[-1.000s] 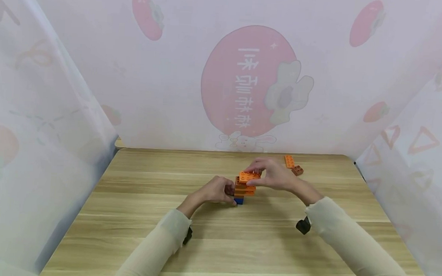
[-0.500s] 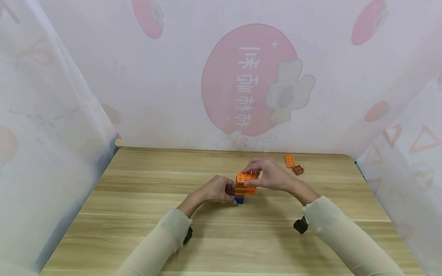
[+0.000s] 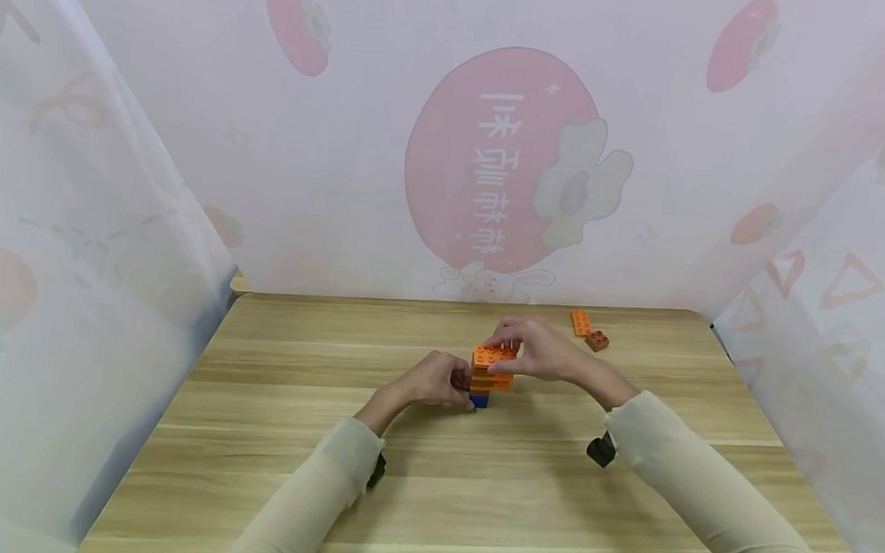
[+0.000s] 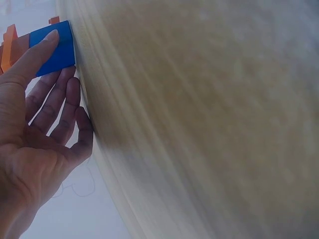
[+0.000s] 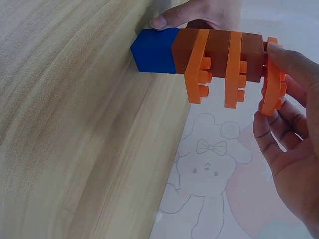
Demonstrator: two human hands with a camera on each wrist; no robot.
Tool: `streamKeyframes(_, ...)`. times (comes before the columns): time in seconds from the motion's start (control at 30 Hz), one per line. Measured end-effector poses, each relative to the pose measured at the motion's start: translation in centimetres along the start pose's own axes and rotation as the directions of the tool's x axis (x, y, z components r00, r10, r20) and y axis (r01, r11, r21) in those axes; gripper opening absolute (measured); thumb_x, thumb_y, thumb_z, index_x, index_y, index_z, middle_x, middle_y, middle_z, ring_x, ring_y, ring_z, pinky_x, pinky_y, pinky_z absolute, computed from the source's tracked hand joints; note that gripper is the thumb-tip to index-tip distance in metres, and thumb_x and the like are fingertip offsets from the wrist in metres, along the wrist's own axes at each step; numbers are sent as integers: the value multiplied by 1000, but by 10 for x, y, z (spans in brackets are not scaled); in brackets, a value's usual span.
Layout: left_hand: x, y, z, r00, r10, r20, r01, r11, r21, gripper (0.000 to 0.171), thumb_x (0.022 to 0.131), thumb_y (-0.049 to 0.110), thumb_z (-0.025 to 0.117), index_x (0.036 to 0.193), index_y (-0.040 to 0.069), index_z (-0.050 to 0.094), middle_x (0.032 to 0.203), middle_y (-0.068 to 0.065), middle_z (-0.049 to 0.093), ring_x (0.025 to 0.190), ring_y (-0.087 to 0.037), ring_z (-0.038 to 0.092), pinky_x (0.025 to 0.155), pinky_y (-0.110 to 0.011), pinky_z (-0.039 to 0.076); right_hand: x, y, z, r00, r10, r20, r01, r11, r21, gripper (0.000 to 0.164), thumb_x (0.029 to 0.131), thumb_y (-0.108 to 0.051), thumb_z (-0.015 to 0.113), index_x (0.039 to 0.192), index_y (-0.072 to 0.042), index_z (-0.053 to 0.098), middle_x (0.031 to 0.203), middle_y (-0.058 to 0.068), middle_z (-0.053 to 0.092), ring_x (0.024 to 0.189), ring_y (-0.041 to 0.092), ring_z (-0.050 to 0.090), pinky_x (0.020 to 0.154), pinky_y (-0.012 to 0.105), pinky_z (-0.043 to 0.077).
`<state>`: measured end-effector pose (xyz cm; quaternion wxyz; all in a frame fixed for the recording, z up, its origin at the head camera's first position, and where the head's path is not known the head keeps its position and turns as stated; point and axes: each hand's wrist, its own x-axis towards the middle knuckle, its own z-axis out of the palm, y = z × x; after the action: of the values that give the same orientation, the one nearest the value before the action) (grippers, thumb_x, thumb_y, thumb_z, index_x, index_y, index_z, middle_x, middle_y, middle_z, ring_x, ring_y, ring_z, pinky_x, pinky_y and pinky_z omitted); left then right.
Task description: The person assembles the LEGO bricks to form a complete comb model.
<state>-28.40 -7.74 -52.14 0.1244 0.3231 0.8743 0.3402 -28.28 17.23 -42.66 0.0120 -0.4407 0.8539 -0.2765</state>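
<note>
A toy-brick tower stands on the wooden table, with a blue brick (image 5: pixel 155 52) at its base. Above that, brown bricks (image 5: pixel 218 52) alternate with orange plates (image 5: pixel 233 74) that jut out to one side. My left hand (image 3: pixel 433 380) pinches the blue base, its thumb (image 4: pixel 50 39) lying across the brick's face in the left wrist view. At the top, my right hand (image 3: pixel 547 350) pinches another orange plate (image 5: pixel 272 79) between thumb and fingers. This plate sits slightly tilted on the uppermost brown brick (image 5: pixel 252 55), with a narrow gap showing between them.
Behind the right hand, near the table's back edge, lie a loose orange plate (image 3: pixel 580 322) and a brown brick (image 3: pixel 597 340). A printed white curtain (image 3: pixel 342 179) rises directly behind the table (image 3: pixel 297 327), and similar cloth hangs on both sides.
My right hand has shifted slightly left, bringing the top orange plate over the tower and lower onto it. During the last half second both hands stay almost still. The left hand keeps gripping the base.
</note>
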Motion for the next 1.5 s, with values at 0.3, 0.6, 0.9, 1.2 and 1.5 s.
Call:
streamKeyframes(0.3,0,0,0,1000,18,-2,-18,1000,2,26,81,16,95,98,9,77,91,2,76,79,-4,68,75,-22,57,1,-2,0,1000,-2,4,2,1000,20,31,91,-23,87,118,-9,81,102,-3,71,86,10,62,79,46,59)
streamKeyframes(0.6,2,-1,0,1000,6,-7,-6,1000,9,26,81,17,95,99,9,77,92,2,77,80,-5,68,76,-23,58,0,0,-1,1000,12,2,-12,1000,24,32,91,-24,87,118,-9,81,103,-3,72,88,10,63,80,42,59)
streamKeyframes(0.9,1,0,-1,1000,-13,7,13,1000,10,25,82,17,94,99,9,78,91,3,77,79,-4,68,75,-22,58,-1,-2,-3,1000,20,7,-21,999,31,33,90,-23,88,119,-8,80,103,-2,72,89,11,64,81,48,59)
streamKeyframes(1.2,2,1,-1,1000,-15,3,15,1000,20,23,81,16,94,95,10,77,89,4,76,77,-5,66,74,-23,57,1,-4,-2,1000,2,-3,-2,1000,30,33,90,-21,88,118,-7,81,103,-1,72,89,12,64,80,41,58)
streamKeyframes(1.5,1,1,-1,1000,-7,9,6,1000,12,23,82,16,94,96,9,77,89,3,76,78,-6,66,74,-24,57,0,-4,1,1000,-7,-28,8,999,31,33,88,-18,89,117,-5,81,102,-2,72,91,13,64,80,36,57)
